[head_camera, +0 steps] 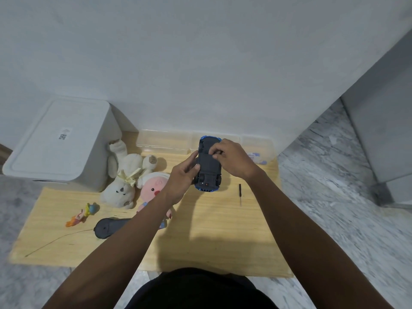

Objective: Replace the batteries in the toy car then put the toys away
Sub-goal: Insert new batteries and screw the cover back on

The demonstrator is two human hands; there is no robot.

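A blue toy car [209, 168] is held upside down above the wooden board [207, 233], its black underside facing me. My left hand [181, 175] grips the car's left side, thumb on the underside. My right hand [231, 158] curls over the car's upper right part, its fingertips pinching at the underside near the battery cover. Whether a battery sits in the fingers is hidden. A small black screwdriver [240, 194] lies on the board to the right of the car.
A white lidded bin [60, 143] stands at the back left. A clear plastic box [165, 141] sits against the wall behind the car. A white plush rabbit [124, 175], pink plush doll [153, 186], small figurine [83, 214] and black remote control [107, 227] with a wire aerial lie left.
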